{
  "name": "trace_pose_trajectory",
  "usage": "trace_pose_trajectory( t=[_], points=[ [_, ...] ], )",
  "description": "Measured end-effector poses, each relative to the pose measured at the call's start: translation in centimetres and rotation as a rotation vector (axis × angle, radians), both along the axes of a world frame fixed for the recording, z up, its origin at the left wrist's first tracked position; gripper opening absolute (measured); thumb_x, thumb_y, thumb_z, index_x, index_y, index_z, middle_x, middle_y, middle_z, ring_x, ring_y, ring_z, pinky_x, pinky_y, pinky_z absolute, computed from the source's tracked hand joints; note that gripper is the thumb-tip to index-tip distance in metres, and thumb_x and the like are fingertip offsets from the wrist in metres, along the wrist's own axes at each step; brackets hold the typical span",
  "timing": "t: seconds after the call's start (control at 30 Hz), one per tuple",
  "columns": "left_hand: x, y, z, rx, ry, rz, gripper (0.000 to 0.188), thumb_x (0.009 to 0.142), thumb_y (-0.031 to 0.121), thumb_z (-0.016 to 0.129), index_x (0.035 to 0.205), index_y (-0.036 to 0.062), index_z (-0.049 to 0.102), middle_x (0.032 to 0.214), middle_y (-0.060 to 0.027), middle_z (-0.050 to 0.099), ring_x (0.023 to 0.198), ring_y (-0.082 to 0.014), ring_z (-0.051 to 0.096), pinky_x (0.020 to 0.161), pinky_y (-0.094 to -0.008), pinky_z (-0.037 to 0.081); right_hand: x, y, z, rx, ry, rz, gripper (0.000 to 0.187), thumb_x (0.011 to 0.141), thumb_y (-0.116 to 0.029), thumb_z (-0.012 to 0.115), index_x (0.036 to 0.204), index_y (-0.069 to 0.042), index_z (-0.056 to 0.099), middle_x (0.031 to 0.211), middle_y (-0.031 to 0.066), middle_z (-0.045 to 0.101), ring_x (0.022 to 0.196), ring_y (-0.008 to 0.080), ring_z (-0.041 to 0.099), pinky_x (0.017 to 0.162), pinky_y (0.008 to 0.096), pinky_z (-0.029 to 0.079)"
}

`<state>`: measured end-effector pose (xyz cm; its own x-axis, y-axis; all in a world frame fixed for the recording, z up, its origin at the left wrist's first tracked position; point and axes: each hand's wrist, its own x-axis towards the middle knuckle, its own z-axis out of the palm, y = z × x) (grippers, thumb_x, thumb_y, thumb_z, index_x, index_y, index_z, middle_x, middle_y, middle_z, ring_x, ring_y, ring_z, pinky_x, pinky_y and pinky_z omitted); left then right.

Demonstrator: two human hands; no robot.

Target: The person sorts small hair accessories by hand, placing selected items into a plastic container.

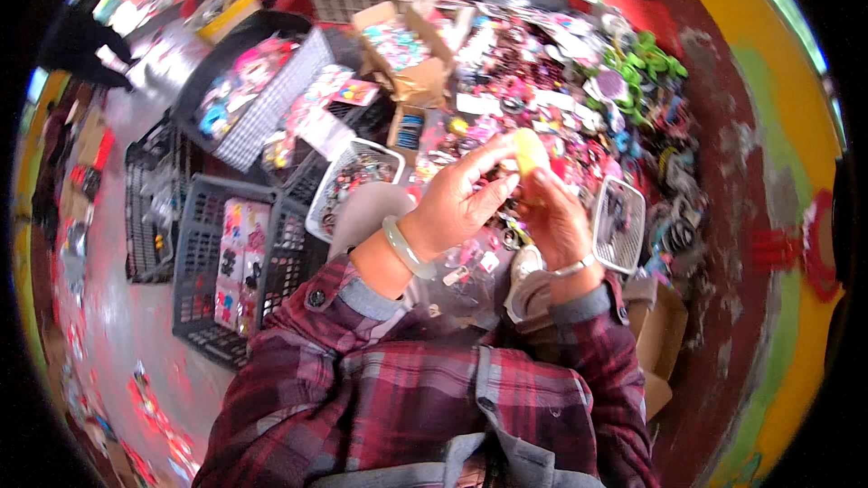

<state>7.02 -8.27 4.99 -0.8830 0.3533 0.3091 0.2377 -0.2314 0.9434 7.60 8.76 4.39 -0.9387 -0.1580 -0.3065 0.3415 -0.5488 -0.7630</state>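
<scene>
In front of me, over a heap of small colourful trinkets (542, 95), both my hands meet at a pale yellow, flat, rounded piece (531, 152). Its exact kind is too blurred to tell. My left hand (461, 199), with a pale bangle at the wrist, pinches it at its left side between thumb and forefinger. My right hand (558, 224), wearing a silvery bracelet, has its curled fingertips at the lower edge of the piece. Some of the right fingers are hidden behind one another.
A white basket (394, 155) of small pieces stands left of my knees, another white basket (640, 221) to the right. Further left are a dark plastic crate (194, 294) with carded goods and a black tub (194, 95). Cardboard boxes (416, 90) and bright green items (646, 68) lie ahead.
</scene>
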Motion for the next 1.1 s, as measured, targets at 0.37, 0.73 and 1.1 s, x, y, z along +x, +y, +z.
trace_pose_trajectory(
  t=[0.37,0.73,1.1],
  points=[
    [-2.2,-18.8,-15.4,-0.411,-0.508,0.746,0.017,0.083,0.014,0.058,0.083,-0.0019,0.065,0.079,-0.0072,0.065,0.068,-0.0089,0.056,0.066,-0.0235,0.044,-0.8,0.6,-3.3,0.038,-0.169,-0.028,0.015,0.087,-0.019,0.057,0.094,-0.005,0.057,0.085,0.0107,0.062,0.071,0.0174,0.058,0.056,0.0230,0.044],
    [-7.4,-22.8,-32.4,0.637,-1.141,0.976,0.042,0.081,0.030,0.064,0.113,0.0064,0.049,0.114,-0.0163,0.046,0.089,-0.0238,0.051,0.078,-0.0369,0.047,-2.8,-0.9,-4.5,0.133,-0.274,0.044,0.015,0.088,-0.020,0.054,0.093,-0.006,0.057,0.084,0.0091,0.061,0.070,0.0168,0.057,0.057,0.0242,0.044],
    [-13.4,-23.8,-33.9,0.514,-1.138,1.179,0.020,0.078,0.017,0.068,0.074,0.0041,0.055,0.061,-0.0042,0.053,0.047,-0.0134,0.050,0.039,-0.0202,0.041,-3.3,-1.9,-5.1,0.244,-0.353,0.063,0.017,0.087,-0.022,0.057,0.095,-0.007,0.059,0.085,0.0083,0.063,0.068,0.0162,0.059,0.056,0.0238,0.044]
  ],
)
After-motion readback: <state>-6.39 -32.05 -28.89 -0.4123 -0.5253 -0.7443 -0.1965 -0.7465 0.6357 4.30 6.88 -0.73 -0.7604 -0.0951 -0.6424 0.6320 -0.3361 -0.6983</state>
